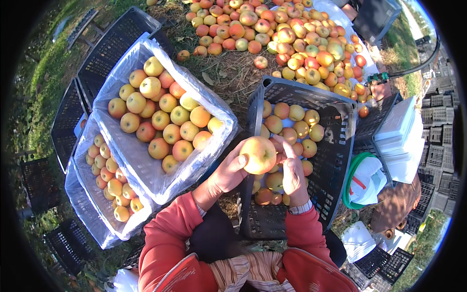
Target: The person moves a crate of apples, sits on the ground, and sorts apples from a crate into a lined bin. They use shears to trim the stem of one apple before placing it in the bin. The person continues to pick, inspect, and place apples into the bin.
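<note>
My left hand (230, 168) is closed around a large yellow-red apple (258, 155), its thumb on the near side. At the fruit's right side, my right hand (290, 168) has its fingers raised; whether they grip the apple is unclear. Both hands are over the left part of a black plastic crate (321, 197) with apples (289, 135) in it. To the left stands a crate lined with clear plastic film (131, 160), holding many apples (171, 134). Beyond it a smaller-looking lined crate (87, 182) holds more apples (115, 187).
A large heap of apples (310, 47) lies on the ground and a pale sheet at the top. Empty black crates (113, 43) stand at upper left. On the right are white foam sheets (399, 142), a green-rimmed bucket (352, 182) and a black hose (416, 70).
</note>
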A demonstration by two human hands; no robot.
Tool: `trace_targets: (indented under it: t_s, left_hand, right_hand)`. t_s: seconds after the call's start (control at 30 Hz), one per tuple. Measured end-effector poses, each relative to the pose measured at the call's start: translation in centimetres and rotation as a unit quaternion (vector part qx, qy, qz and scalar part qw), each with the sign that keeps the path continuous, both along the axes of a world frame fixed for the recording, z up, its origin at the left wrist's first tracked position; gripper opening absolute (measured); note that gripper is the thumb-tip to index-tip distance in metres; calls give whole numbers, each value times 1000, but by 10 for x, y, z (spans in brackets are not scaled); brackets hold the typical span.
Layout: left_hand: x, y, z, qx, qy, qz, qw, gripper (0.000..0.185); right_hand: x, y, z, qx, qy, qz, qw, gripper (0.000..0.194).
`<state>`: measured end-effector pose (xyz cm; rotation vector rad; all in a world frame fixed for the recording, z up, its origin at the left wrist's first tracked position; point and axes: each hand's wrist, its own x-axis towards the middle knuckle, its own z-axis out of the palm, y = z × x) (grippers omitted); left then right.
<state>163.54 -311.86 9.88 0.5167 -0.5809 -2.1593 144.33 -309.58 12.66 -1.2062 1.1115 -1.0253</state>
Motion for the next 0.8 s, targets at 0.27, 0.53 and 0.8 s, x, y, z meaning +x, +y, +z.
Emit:
trace_targets:
  t_s: [0.27,0.53,0.8]
  left_hand:
    - [26,8,-22,80,111,21,990,95]
    - [30,3,-11,82,185,15,979,96]
    - [57,9,-31,91,210,61,971,92]
  right_hand:
    - [0,8,-24,19,-34,-9,999,73]
    - [16,10,-18,-6,-7,-44,999,50]
    - [67,-5,-37,-230,217,-53,947,26]
